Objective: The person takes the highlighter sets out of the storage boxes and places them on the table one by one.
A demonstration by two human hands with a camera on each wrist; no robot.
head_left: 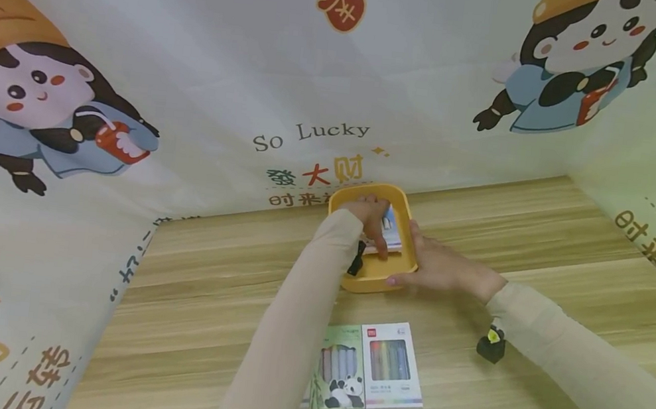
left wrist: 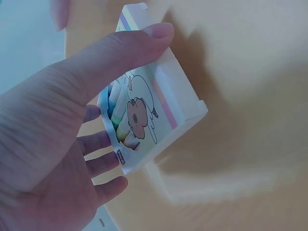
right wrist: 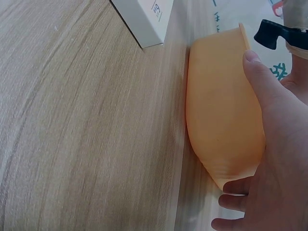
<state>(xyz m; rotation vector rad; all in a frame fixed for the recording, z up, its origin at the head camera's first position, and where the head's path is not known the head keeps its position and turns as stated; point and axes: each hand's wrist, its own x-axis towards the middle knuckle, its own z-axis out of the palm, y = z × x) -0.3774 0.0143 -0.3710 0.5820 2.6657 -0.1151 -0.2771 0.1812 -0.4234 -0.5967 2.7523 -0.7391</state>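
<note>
In the head view my left hand (head_left: 370,217) reaches down into a yellow plastic bin (head_left: 372,285) near the back wall. It pinches a crayon box (head_left: 392,232) inside the bin. The left wrist view shows the thumb along the edge of this crayon box (left wrist: 161,108), printed with a bird, a koala and coloured sticks, and the fingers on its other side. My right hand (head_left: 446,267) grips the bin's right side, thumb at the near rim. In the right wrist view, fingertips (right wrist: 231,202) curl at the far end of the bin (right wrist: 221,106).
Nearer the front of the wooden table (head_left: 195,324) lie a green crayon box with a panda (head_left: 339,382) and a white crayon box (head_left: 396,385), side by side. Behind the bin stands a printed cloth wall (head_left: 226,87). A black wrist-camera part (head_left: 491,347) hangs below the right wrist.
</note>
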